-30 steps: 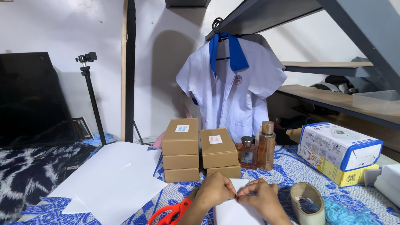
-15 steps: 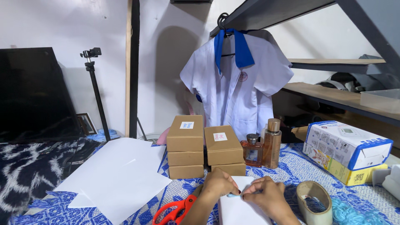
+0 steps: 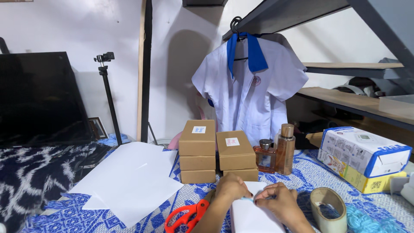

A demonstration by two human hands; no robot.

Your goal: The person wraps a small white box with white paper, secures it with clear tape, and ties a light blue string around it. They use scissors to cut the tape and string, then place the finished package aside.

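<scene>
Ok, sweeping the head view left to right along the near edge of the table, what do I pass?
White paper sheets → red scissors → left hand → right hand → tape roll → blue yarn.

place: home room | signs: patterned bedspread [image 3: 302, 177], hung school shirt [image 3: 252, 92], dark screen [image 3: 39, 99], stacked cardboard boxes [image 3: 197, 151]

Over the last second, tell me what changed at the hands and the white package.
Both hands stay pinched at the top edge of the white package; the left hand and right hand barely shift. Only the camera drifts. Scissors, tape roll and brown boxes stay put.
</scene>
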